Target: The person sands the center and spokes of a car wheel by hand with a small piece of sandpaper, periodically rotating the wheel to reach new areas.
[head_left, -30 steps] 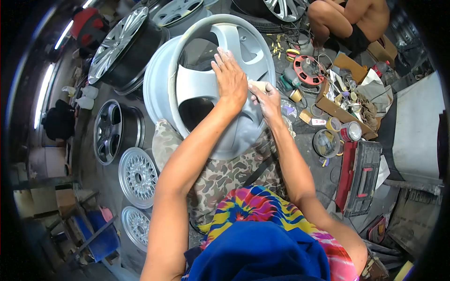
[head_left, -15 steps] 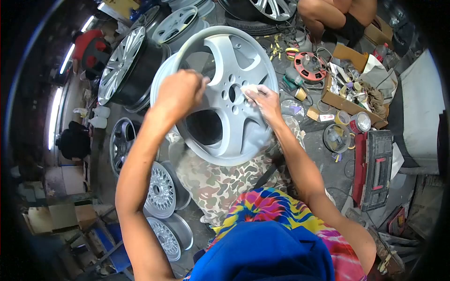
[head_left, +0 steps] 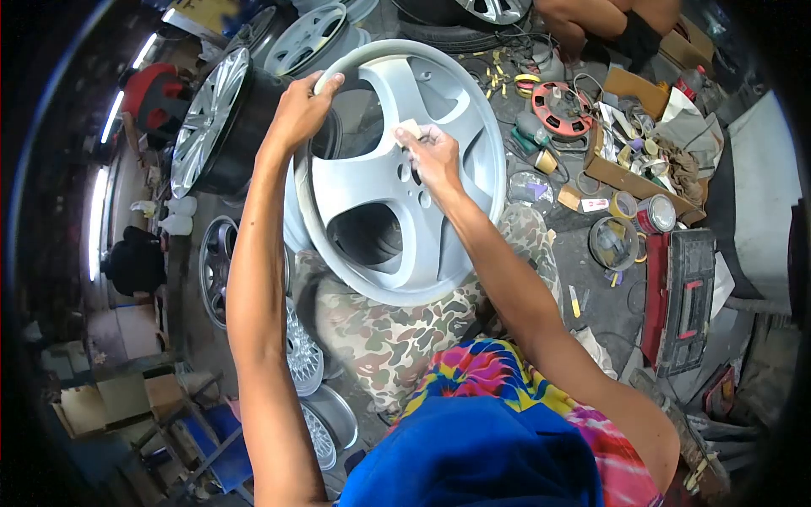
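Note:
A grey, matte wheel rim leans over my lap, its spoked face tilted up toward me. With my left hand I grip the rim's upper-left edge, fingers wrapped over the lip. My right hand pinches a small, pale, folded piece of sandpaper against a spoke just above the hub holes. Whitish dust coats the right fingers. Camouflage trousers show beneath the rim.
More wheel rims stand at left, including a shiny one and a mesh-spoked one. At right are a cardboard box of odds and ends, a round container, a tin and a toolbox. Another person crouches at the top.
My left hand has gone from above the rim's left part to its upper-left edge and taken hold. My right hand has moved left and up with the sandpaper, from beside the hub onto a spoke.

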### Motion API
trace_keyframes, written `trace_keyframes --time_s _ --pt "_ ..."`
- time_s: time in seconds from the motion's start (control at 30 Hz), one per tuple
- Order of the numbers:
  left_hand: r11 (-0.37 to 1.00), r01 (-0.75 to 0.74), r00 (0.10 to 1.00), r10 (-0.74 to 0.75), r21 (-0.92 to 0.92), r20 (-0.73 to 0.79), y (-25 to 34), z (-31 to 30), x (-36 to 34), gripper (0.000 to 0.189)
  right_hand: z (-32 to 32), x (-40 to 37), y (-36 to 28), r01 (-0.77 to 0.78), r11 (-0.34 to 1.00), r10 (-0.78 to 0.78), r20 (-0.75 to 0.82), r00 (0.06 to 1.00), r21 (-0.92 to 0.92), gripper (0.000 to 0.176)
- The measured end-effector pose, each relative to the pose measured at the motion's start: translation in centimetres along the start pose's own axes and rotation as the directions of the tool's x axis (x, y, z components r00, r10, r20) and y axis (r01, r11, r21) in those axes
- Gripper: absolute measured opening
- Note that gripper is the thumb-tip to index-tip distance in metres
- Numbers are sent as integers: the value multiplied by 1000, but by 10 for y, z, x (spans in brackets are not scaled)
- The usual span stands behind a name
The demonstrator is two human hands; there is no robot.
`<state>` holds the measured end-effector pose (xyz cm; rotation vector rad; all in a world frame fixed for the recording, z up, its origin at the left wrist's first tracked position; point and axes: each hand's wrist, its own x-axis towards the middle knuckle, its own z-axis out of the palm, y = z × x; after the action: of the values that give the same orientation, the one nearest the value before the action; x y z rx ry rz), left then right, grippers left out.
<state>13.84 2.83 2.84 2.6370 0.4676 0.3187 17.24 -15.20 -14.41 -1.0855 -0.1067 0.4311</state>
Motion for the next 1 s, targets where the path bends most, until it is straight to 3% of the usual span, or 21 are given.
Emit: trace_keyframes --time_s 0.07,0.13,0.2,0.23,0.33,0.53,0.67,0.73,0.87,0.9,1.0 --pt "999 32 999 -32 -29 9 5 -5 -7 54 7 15 -11 162 974 -165 -4 986 -157 31" --pt "996 6 1000 -6 -89 1 7 -3 -9 50 13 17 -16 167 982 -172 -39 984 -92 32" --pt "996 1 1000 -2 -92 -8 8 -3 -8 49 9 2 -21 107 970 -124 -68 990 -217 31" --pt "997 -10 1000 8 -76 -28 5 -1 -7 48 8 -9 -13 -17 991 5 -86 996 -132 31" --pt "999 14 1000 -15 -49 -21 7 0 -8 47 8 -12 -4 -51 999 50 -87 995 -18 32" --pt "999 7 999 -9 -50 -37 8 1 -11 50 15 22 -14 90 994 -82 -118 990 64 33" --pt "997 22 999 -24 -79 -27 12 -1 -12 49 15 10 -4 5 1000 -3 -154 988 17 33" --pt "997 28 1000 -28 -74 -8 10 -2 -9 48 22 27 -20 54 992 -74 -187 980 -112 34" --pt "996 16 1000 -18 -92 -25 2 1 -6 46 41 53 -55 192 968 -216 -149 965 -162 33" --pt "995 15 999 -18 -94 -29 0 3 -5 46 40 54 -55 201 943 -251 -171 953 -267 35" --pt "995 65 996 -69 -73 -61 -4 5 -2 46 31 47 -50 164 950 -206 -141 968 -265 35"
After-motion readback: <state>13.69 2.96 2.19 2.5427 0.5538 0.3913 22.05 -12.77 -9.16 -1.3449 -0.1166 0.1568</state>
